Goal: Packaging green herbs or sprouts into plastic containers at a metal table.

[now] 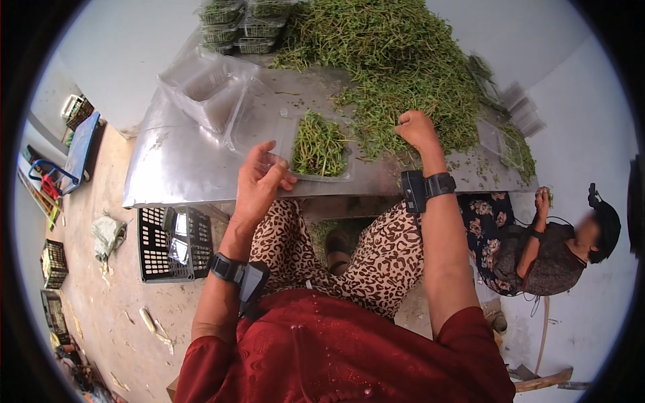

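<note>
A clear plastic clamshell container lies opened out on the metal table, its lid half to the left. Cut leafy greens fill its right half. My left hand is at the near left side of the filled half, thumb and fingers curled around the clear plastic edge; how firmly they grip it is unclear. Over the near edge of a large heap of the same greens is my right hand, its fingers curled in. Whether stems are inside that hand is hidden.
Nested empty containers stand on the metal table at left, with filled, closed containers stacked behind. A co-worker sits at right near another opened container. A black plastic crate stands on the floor below the table's left edge.
</note>
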`<state>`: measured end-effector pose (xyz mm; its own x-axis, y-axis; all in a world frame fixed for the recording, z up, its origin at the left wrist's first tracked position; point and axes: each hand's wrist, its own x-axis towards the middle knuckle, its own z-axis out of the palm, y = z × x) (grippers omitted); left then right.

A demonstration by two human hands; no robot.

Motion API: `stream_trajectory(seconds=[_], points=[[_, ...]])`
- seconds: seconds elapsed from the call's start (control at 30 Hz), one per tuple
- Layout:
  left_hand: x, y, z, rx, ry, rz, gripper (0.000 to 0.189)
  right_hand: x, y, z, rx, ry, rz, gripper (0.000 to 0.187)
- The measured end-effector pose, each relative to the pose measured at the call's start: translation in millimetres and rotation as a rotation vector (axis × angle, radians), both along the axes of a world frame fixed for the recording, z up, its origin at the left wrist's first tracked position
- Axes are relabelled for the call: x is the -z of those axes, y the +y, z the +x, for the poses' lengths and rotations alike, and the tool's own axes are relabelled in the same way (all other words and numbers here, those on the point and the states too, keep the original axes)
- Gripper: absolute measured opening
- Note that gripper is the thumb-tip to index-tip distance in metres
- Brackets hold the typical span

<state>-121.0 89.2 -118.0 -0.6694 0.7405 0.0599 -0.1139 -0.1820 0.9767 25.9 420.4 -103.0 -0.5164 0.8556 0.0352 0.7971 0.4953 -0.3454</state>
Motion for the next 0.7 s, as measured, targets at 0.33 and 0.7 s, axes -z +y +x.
stream_trajectory(seconds=[0.33,0.7], points=[[1,1,1,0.002,0.000,0.002,0.048,-4,-12,-13,-0.064,-0.055,-0.032,0.017],[0,1,1,-0.015,0.005,-0.005,0.048,-27,-24,4,-0.162,0.366,-0.055,0.013]])
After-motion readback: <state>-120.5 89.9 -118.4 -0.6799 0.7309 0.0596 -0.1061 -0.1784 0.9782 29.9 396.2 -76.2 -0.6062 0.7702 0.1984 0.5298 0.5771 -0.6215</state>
